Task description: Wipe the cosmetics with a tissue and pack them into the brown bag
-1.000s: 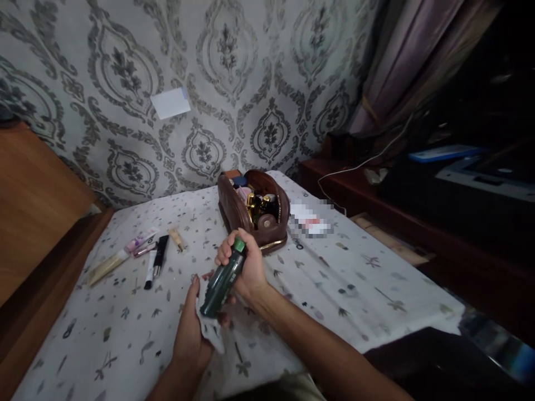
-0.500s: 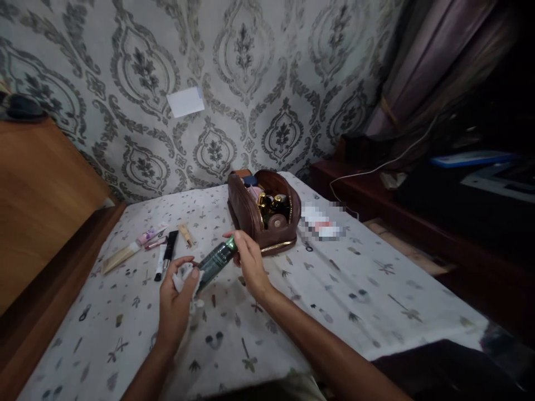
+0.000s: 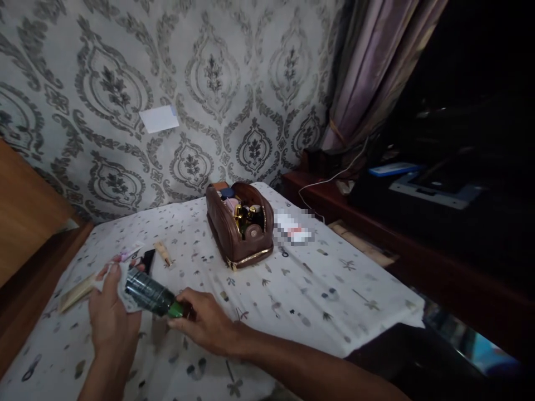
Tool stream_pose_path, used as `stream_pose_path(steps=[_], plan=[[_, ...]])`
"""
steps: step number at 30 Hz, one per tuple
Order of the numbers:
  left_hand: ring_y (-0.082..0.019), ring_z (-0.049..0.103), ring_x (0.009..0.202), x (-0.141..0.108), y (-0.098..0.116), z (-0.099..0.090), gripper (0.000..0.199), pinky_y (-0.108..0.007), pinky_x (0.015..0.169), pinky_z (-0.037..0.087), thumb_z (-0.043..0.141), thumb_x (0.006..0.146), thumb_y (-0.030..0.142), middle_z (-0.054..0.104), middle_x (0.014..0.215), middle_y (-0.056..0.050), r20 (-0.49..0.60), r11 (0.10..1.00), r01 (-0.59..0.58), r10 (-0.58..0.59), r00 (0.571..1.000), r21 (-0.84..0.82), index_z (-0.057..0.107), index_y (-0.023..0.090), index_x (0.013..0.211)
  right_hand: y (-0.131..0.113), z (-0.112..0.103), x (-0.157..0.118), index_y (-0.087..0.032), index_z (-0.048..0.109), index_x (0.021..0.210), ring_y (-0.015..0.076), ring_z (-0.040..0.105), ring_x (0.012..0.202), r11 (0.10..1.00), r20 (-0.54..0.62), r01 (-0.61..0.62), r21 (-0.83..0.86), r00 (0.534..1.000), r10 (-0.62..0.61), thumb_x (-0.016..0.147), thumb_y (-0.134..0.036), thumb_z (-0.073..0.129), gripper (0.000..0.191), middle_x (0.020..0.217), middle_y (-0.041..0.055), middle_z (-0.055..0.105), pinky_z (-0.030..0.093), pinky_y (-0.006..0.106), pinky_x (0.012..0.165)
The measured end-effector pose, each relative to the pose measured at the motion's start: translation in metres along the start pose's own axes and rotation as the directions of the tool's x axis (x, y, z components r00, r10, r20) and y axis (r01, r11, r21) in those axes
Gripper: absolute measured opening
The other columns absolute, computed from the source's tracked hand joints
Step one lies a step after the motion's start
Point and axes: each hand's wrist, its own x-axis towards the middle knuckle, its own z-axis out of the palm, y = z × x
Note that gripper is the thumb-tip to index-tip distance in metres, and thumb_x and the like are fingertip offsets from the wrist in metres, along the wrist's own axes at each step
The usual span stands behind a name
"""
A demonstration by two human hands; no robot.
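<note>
Right hand (image 3: 203, 322) pinches bottle (image 3: 148, 292) by its cap; left hand (image 3: 109, 317) presses cloth (image 3: 127, 291) to other end. Tubes (image 3: 77, 292) lie out near left hand; beyond the hands, open bag (image 3: 219, 231) holds more items.

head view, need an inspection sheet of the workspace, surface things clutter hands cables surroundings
surface: patterned white cloth, some light creases
things: dark green bottle with green cap, held tilted above the surface; white wipe at its other end
clutter: open brown bag packed with small items; beige tube and small gold tube to the left; blurred-out item right of the bag
hands: left hand holds the wipe against the bottle; right hand holds the cap end
cables: thin white cable by the far right edge
surroundings: patterned wall with white paper, purple curtain; far right too dark to tell
</note>
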Motion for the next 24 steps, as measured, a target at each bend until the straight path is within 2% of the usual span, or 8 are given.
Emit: stream_pose_path(steps=[3,5,10,12,14,19,21,24], plan=[[-0.013,0.069,0.075,-0.010,-0.003,0.014,0.027,-0.025,0.073,0.059,0.059,0.088,0.043,0.070,0.086,-0.001,-0.040,0.946,0.179,-0.196,0.980,-0.270,0.064,0.019,0.097,-0.001,-0.001,-0.002,-0.021,0.057,0.084,0.0118,0.043,0.063,0.999,-0.002,0.033,-0.024,0.999,-0.033,0.085,-0.032,0.063,0.013,0.068,-0.0050,0.049,0.032,0.023,0.058],[-0.013,0.067,0.067,-0.021,-0.009,0.023,0.026,-0.025,0.068,0.058,0.065,0.083,0.041,0.070,0.079,0.000,-0.011,0.895,0.255,-0.278,0.960,-0.365,0.066,0.017,0.092,-0.001,-0.003,0.000,-0.021,0.056,0.086,0.0124,0.044,0.064,0.999,-0.007,0.045,-0.019,0.999,-0.046,0.089,-0.032,0.058,0.012,0.070,-0.0042,0.051,0.033,0.024,0.060],[-0.017,0.071,0.078,-0.051,-0.034,0.035,0.045,-0.027,0.075,0.056,0.081,0.070,0.043,0.073,0.089,-0.002,0.251,0.901,0.272,-0.193,0.949,-0.336,0.063,0.018,0.102,-0.001,-0.007,0.007,-0.019,0.060,0.103,0.0175,0.056,0.079,0.993,-0.115,0.090,0.075,0.990,-0.081,0.093,-0.036,0.051,0.022,0.089,0.0028,0.063,0.044,0.028,0.073],[-0.018,0.071,0.081,-0.057,-0.040,0.035,0.047,-0.027,0.076,0.056,0.082,0.069,0.043,0.074,0.091,-0.004,0.291,0.897,0.287,-0.191,0.937,-0.336,0.062,0.017,0.104,-0.001,-0.007,0.009,-0.020,0.061,0.107,0.0199,0.059,0.088,0.987,-0.135,0.098,0.126,0.988,-0.080,0.092,-0.038,0.053,0.025,0.096,0.0050,0.065,0.045,0.031,0.081],[-0.018,0.071,0.076,-0.054,-0.040,0.034,0.048,-0.026,0.070,0.056,0.082,0.069,0.045,0.073,0.087,-0.004,0.288,0.888,0.306,-0.211,0.934,-0.343,0.062,0.017,0.102,-0.002,-0.006,0.010,-0.021,0.063,0.104,0.0194,0.059,0.082,0.982,-0.121,0.075,0.174,0.991,-0.054,0.091,-0.043,0.057,0.026,0.091,0.0036,0.064,0.046,0.031,0.079],[-0.018,0.070,0.065,-0.023,-0.020,0.025,0.046,-0.022,0.054,0.052,0.081,0.068,0.051,0.071,0.076,-0.003,0.278,0.848,0.320,-0.215,0.936,-0.423,0.063,0.016,0.093,-0.003,-0.002,0.011,-0.021,0.058,0.086,0.0107,0.043,0.048,0.910,0.099,-0.138,0.390,0.989,0.107,0.087,-0.058,0.061,0.037,0.060,-0.0042,0.053,0.035,0.023,0.047],[-0.017,0.071,0.067,-0.008,-0.010,0.020,0.045,-0.023,0.058,0.054,0.079,0.070,0.051,0.072,0.077,-0.004,0.277,0.814,0.300,-0.178,0.944,-0.497,0.064,0.016,0.094,-0.005,-0.002,0.011,-0.020,0.057,0.081,0.0086,0.042,0.047,0.813,0.208,-0.259,0.521,0.963,0.174,0.082,-0.059,0.068,0.040,0.063,-0.0028,0.058,0.030,0.021,0.043],[-0.014,0.070,0.067,0.012,0.001,0.013,0.037,-0.027,0.069,0.058,0.074,0.077,0.046,0.071,0.079,-0.001,0.325,0.711,0.298,-0.103,0.940,-0.637,0.065,0.018,0.100,-0.009,-0.002,0.011,-0.017,0.062,0.085,0.0059,0.042,0.046,0.602,0.367,-0.455,0.657,0.890,0.272,0.074,-0.052,0.078,0.040,0.072,0.0007,0.064,0.023,0.018,0.039]])
